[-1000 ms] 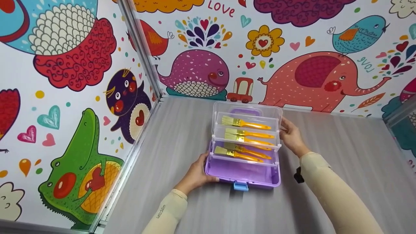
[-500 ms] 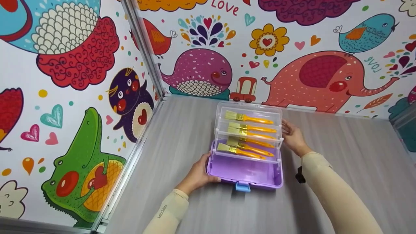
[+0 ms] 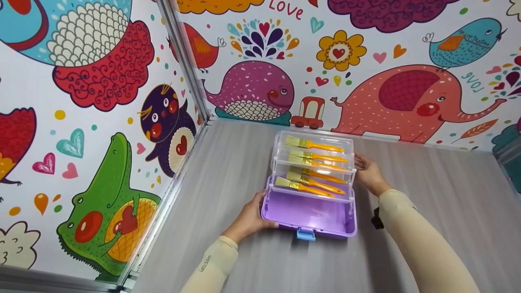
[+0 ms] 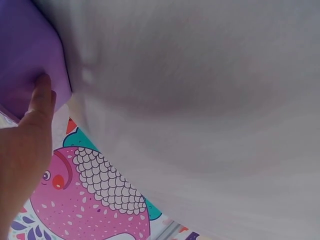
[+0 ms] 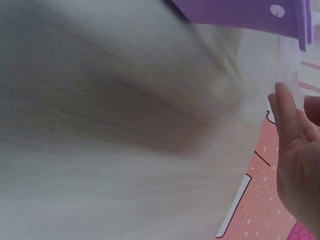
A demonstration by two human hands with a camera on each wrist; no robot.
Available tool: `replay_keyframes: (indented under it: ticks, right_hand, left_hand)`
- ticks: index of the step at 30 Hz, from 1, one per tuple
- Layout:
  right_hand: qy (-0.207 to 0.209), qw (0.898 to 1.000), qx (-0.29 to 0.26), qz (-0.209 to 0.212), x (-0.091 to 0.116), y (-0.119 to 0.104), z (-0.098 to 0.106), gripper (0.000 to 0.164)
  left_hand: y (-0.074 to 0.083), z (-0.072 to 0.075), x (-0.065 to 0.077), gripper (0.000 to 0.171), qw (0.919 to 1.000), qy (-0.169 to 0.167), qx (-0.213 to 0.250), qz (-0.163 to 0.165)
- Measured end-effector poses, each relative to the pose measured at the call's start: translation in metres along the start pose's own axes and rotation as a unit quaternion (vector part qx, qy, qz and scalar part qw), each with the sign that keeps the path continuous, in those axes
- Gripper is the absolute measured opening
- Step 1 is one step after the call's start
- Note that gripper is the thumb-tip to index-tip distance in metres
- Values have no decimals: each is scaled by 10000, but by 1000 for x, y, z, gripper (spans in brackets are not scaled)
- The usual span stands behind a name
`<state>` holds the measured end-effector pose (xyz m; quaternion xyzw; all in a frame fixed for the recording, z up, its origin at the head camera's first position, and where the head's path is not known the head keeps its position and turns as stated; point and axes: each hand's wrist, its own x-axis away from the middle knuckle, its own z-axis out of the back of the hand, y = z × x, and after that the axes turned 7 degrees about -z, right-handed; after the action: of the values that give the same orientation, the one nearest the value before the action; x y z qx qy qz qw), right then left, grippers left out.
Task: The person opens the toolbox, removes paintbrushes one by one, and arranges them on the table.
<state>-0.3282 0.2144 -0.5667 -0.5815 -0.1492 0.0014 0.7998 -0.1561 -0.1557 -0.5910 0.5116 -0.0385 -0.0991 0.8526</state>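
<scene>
A purple toolbox (image 3: 311, 213) with a clear lid (image 3: 281, 138) stands on the table, its lid raised at the back. Clear tiered trays (image 3: 281, 167) fan out between lid and base, bearing several paintbrushes (image 3: 311, 187) with orange handles and pale bristles. The base's front part shows bare purple, and a blue latch (image 3: 306, 234) hangs at its front edge. My left hand (image 3: 250, 215) grips the base's left front corner, thumb at the front, fingers along the side. At the right edge of the lid, my right hand (image 3: 369, 176) holds it between thumb and fingers.
The grey table (image 3: 220, 162) extends around the toolbox. A patterned wall (image 3: 252, 89) rises close behind the lid. Another printed panel (image 3: 97, 122) stands at the left, joined at a metal corner post (image 3: 183, 61).
The lid has tilted further back with my right hand on it, and the trays with the paintbrushes have shifted back too. My left hand keeps its grip on the base. The view has shifted slightly.
</scene>
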Motion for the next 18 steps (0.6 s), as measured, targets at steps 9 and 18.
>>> replay_keyframes:
  ticks: [9,18]
  right_hand:
    - [-165,9992,102,-353,1,1,1,60]
    - [-288,9992,-28,-289,-2,3,-1,58]
  left_hand:
    - [1,-2,0,111,10000,-9,-11,28]
    - [-2,0,1,108,9998,74,-48,-165]
